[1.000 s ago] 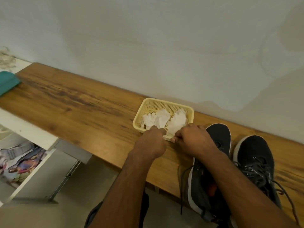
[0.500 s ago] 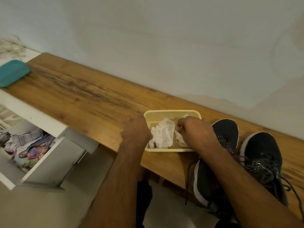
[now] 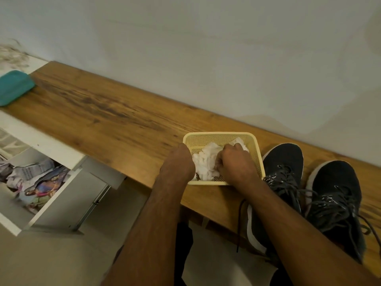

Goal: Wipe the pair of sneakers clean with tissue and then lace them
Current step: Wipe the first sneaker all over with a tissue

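Note:
A pale yellow mesh basket (image 3: 218, 137) sits near the front edge of the wooden table (image 3: 115, 118) and holds crumpled white tissue (image 3: 206, 159). My right hand (image 3: 233, 162) is inside the basket, its fingers curled into the tissue. Against the basket's left wall lies my left hand (image 3: 178, 162), its fingers hidden behind the back of the hand. Two dark grey sneakers stand right of the basket, toes to the wall: the left sneaker (image 3: 286, 162) partly under my right forearm, the right sneaker (image 3: 338, 195) beside it, both with loose grey laces.
A teal pouch (image 3: 14, 87) lies at the table's far left end. Below it a white drawer (image 3: 41, 190) stands open with papers inside. The wall runs close behind the table. A black lace hangs over the table's front edge.
The basket has come nearer the table's front edge with both hands on it. My right hand has gone deeper into the tissue. The view has shifted left.

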